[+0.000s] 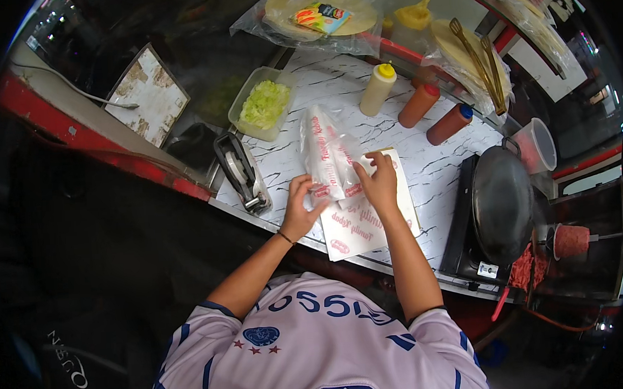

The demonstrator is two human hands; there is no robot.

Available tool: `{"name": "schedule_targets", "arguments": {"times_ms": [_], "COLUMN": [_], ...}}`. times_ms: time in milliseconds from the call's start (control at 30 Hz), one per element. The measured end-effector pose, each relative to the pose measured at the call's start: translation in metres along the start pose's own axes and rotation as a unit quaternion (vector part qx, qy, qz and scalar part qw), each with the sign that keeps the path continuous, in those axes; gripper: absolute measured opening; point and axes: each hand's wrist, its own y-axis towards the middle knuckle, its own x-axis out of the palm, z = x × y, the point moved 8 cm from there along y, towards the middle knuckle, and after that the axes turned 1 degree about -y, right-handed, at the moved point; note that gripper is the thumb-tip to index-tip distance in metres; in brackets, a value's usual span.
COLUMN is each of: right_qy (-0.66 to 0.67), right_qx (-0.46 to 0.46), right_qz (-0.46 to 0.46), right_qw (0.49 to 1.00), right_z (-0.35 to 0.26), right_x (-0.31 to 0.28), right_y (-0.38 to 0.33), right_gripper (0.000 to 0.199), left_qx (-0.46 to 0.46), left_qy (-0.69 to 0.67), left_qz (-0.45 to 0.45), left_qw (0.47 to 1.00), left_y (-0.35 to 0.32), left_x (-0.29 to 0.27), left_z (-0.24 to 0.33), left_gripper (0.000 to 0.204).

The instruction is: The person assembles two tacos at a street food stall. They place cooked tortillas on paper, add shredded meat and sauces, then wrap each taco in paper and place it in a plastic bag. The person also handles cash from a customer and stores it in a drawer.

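A clear plastic bag [351,137] lies on the counter before me, pointed end away. Inside it is a cone-shaped roll [323,153] in white paper with red print; its filling, if any, is hidden. My left hand [301,210] has its fingers curled at the bag's near left corner, thumb beneath. On the other side my right hand [379,184] touches the bag's edge with its thumb, its other fingers spread apart. Both hands are over a stack of printed wrapping paper [370,239], which sits partly under the bag.
Left stand a black tape dispenser [241,171] and a tub of shredded lettuce [265,107]. Behind are a yellow-capped bottle [378,89] and two red sauce bottles [418,106]. Right, a dark pan [502,202] tops a stove; brass tongs [484,66] lie on bagged flatbreads [452,50].
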Motion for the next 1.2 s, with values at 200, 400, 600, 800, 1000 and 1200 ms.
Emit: {"name": "schedule_targets", "arguments": {"times_ms": [200, 400, 600, 800, 1000, 1200], "right_qy": [-0.046, 0.205, 0.228, 0.134, -0.022, -0.005], "right_qx": [-0.073, -0.079, -0.032, -0.058, -0.176, -0.219], "right_qz": [0.059, 0.014, -0.166, -0.245, -0.227, -0.169], "right_qw": [0.995, 0.976, 0.959, 0.959, 0.958, 0.961], "right_z": [-0.001, 0.004, -0.054, -0.116, -0.157, -0.205], "right_x": [0.02, -0.011, -0.029, -0.068, -0.073, -0.094], "right_y": [0.02, -0.006, 0.037, 0.05, 0.03, 0.003], "right_gripper": [0.02, 0.014, 0.012, 0.027, 0.056, 0.045], "left_qx": [0.037, 0.104, 0.089, 0.224, 0.25, 0.248], "left_qy": [0.282, 0.239, -0.004, 0.162, 0.207, 0.228], "left_qz": [0.029, 0.051, -0.067, -0.158, -0.146, -0.118], "left_qw": [0.958, 0.964, 0.994, 0.948, 0.935, 0.934], "left_y": [-0.004, 0.013, 0.057, 0.086, 0.075, 0.054], "left_x": [0.03, 0.029, -0.013, -0.016, -0.006, -0.022], "left_z": [0.031, 0.041, 0.075, 0.122, 0.146, 0.193], "left_gripper": [0.088, 0.073, 0.056, 0.067, 0.077, 0.08]}}
